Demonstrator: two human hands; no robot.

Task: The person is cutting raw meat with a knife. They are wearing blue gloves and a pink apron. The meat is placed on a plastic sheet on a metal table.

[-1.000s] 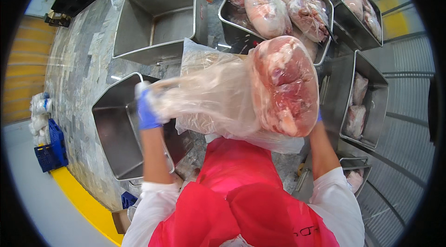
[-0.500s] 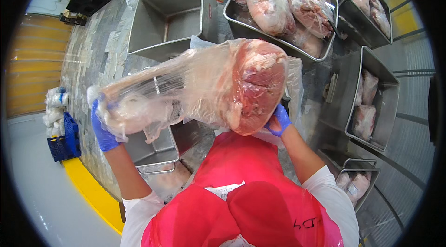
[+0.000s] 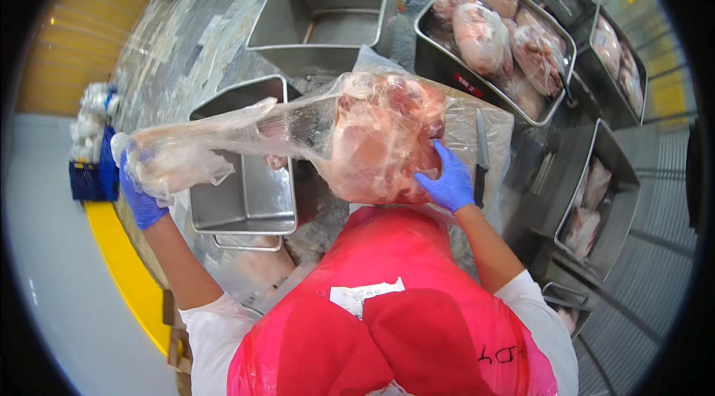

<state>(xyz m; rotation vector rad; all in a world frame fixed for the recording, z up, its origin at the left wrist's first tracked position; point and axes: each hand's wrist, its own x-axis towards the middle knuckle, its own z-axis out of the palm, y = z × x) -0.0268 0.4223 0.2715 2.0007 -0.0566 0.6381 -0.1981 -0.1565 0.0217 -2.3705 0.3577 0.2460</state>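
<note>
A large cut of meat [image 3: 380, 143] lies on a plastic-covered work surface [image 3: 495, 128] in front of me. Clear plastic wrap [image 3: 294, 131] covers it and stretches out to the left. My left hand [image 3: 140, 191], in a blue glove, is closed on the gathered end of that wrap, over a metal bin. With thumb and fingers spread, my blue-gloved right hand [image 3: 450, 181] touches the right side of the meat. Just right of the meat lies a knife [image 3: 482, 146] with a dark handle.
Below the wrap stands a metal bin [image 3: 246, 226]; another metal bin [image 3: 272, 55] is beyond it. A bin of wrapped meat [image 3: 551, 116] stands at far right, and more bins [image 3: 629, 239] line the right side. A blue crate [image 3: 86, 181] is at the left.
The meat has come down onto the work surface and turned. My left hand has drawn the wrap leftward; my right hand has moved from beneath the meat to its side. The knife now shows.
</note>
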